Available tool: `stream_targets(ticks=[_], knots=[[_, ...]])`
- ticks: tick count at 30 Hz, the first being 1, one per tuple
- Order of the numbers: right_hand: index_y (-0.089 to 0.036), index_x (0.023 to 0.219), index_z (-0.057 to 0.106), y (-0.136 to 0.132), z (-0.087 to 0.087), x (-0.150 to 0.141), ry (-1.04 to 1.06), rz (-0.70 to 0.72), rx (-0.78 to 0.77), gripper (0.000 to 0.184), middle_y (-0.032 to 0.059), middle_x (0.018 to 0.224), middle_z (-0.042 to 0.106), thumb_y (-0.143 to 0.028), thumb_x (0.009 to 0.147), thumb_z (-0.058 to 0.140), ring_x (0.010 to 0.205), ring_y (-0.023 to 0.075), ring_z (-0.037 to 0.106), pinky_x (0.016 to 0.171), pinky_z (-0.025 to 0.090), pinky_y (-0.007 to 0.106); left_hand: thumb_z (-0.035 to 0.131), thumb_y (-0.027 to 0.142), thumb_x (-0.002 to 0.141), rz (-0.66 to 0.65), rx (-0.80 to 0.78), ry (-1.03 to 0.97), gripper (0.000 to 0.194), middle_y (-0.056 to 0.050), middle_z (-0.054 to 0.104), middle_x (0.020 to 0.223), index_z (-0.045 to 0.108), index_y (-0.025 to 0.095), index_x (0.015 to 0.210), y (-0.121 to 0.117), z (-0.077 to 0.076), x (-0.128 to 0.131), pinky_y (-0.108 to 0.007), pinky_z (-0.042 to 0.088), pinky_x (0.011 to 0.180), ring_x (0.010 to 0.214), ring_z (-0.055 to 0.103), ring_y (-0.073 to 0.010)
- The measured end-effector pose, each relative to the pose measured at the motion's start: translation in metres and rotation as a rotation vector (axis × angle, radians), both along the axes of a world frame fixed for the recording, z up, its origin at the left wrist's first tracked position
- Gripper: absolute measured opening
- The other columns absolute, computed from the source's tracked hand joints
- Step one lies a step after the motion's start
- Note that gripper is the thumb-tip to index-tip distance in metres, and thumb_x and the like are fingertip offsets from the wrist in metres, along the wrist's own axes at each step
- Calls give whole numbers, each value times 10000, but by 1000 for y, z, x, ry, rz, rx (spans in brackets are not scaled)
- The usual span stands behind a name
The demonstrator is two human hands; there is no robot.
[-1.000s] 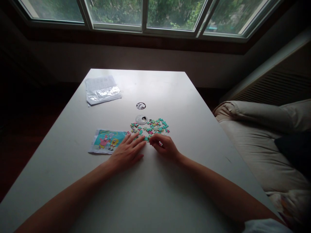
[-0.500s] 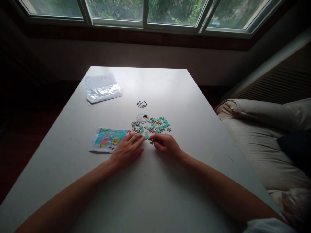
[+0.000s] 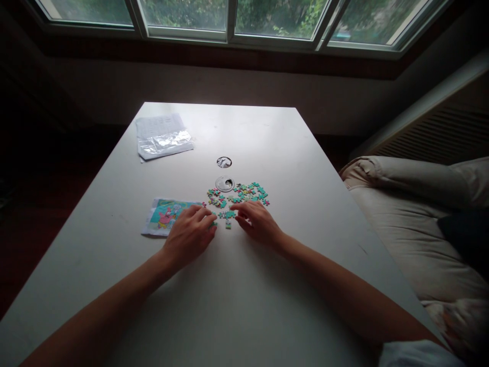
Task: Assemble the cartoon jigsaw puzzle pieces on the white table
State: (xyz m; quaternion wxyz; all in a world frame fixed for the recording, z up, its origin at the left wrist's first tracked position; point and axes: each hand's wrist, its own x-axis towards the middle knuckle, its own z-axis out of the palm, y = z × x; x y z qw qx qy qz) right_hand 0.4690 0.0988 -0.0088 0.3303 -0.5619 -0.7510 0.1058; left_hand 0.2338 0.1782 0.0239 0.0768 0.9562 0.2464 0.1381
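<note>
My left hand (image 3: 190,228) rests over the right end of a picture packet (image 3: 160,218). A green puzzle piece (image 3: 214,223) shows between its thumb and index fingertip, the fingers curled around it. To the right, my right hand (image 3: 257,223) has its index finger stretched out and its thumb apart. Its fingertips are close to a short joined strip of puzzle pieces (image 3: 227,215) between the hands. Below that strip lies a single small piece (image 3: 228,224). Loose puzzle pieces (image 3: 250,192) in green, yellow and pink spread just beyond both hands.
Two round fittings sit in the white table (image 3: 267,148): a grey ring (image 3: 224,184) and a hole (image 3: 224,162) behind it. Papers in a clear plastic sleeve (image 3: 165,137) lie at the far left. A beige sofa (image 3: 401,219) stands along the right side.
My left hand has drawn back to the left, covering more of the packet. My right index finger has stretched out further. The joined strip and a small piece now show between the hands.
</note>
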Motion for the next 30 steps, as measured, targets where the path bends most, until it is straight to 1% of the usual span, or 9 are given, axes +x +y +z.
stream_targets(ticks=[3,5,8,11,14,17,21,25,30], knots=[[-224,1058,656,0,0,9,-37,-37,34,149,59,995,690,-160,960,563,958,217,589,877,418,357,584,281,957,-36,-7,74,242,-93,659,1135,655,197,1173,-16,8,-2,-471,490,980,1133,559,-276],[-233,1025,673,1,-2,11,-80,-41,45,130,65,1050,687,-168,949,590,1009,232,576,902,423,377,593,282,949,-50,-10,108,279,-97,651,1174,636,196,1211,-29,7,-5,-479,486,990,1152,553,-288],[-235,1078,678,4,-5,7,-144,-39,51,147,75,1112,677,-216,946,616,1051,245,559,932,427,403,567,253,954,-69,-10,107,325,-108,624,1287,607,188,1270,-44,-2,-9,-467,461,1036,1227,530,-292],[-243,1135,680,6,-7,2,-220,-35,56,192,82,1162,662,-246,957,609,1095,254,541,959,423,424,550,273,963,-121,2,106,413,-105,552,1441,558,176,1365,-53,-13,-9,-478,387,1132,1349,459,-304],[-256,1143,687,6,-6,2,-280,-41,52,195,80,1181,657,-260,972,594,1132,261,526,976,419,433,532,365,983,-160,10,119,509,-92,464,1544,487,176,1453,-54,-19,-6,-501,296,1203,1447,361,-313],[-241,1131,684,4,-5,4,-292,-48,36,184,83,1188,660,-263,971,595,1146,265,519,978,423,436,516,436,991,-158,12,135,554,-87,442,1566,460,184,1482,-52,-21,-5,-510,270,1217,1463,346,-315],[-230,1116,672,1,-4,6,-275,-30,10,170,78,1195,668,-270,965,604,1162,265,517,989,419,441,496,437,1001,-113,20,140,537,-99,467,1547,483,171,1467,-49,-22,-7,-510,283,1212,1450,367,-319],[-232,1139,656,0,-5,3,-255,-11,3,192,72,1220,663,-251,952,613,1180,266,515,1011,403,444,492,425,1002,-90,21,152,513,-89,451,1560,502,175,1450,-48,-23,-6,-526,291,1208,1448,364,-329],[-221,1209,637,3,-4,-3,-247,-25,-15,287,92,1227,653,-352,954,632,1158,277,522,1000,405,456,508,392,995,-85,29,139,511,-95,473,1543,499,165,1453,-50,-22,-5,-526,309,1203,1445,367,-327]])
